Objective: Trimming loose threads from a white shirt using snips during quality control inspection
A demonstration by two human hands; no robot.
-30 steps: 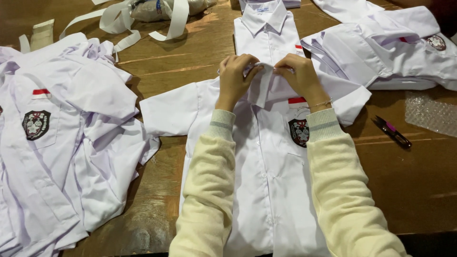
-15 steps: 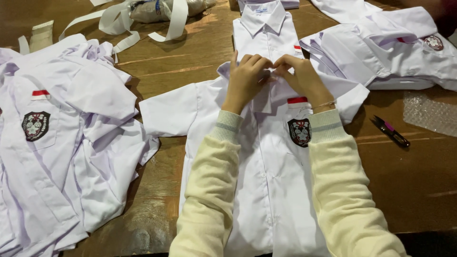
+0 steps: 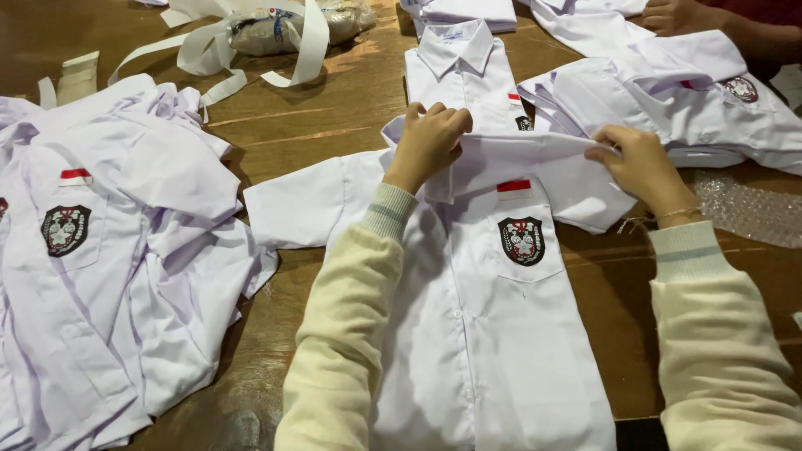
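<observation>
Item: white shirt (image 3: 493,334), front up on our wooden table (image 3: 334,117), between a shirt pile (image 3: 109,250) and bubble wrap (image 3: 743,209). Our left hand (image 3: 428,144) grasps its collar, fingers curled; our right hand (image 3: 639,163) pinches the shoulder fabric.

the white short-sleeved shirt (image 3: 493,334) is smooth matt woven cloth, its dark crest badge (image 3: 523,240) stitched and slightly raised. the cream sleeves (image 3: 351,334) are soft knit with ribbed cuffs. the brown wooden table (image 3: 317,125) looks worn and faintly glossy. at its right edge lies clear, shiny plastic bubble wrap (image 3: 752,209).
</observation>
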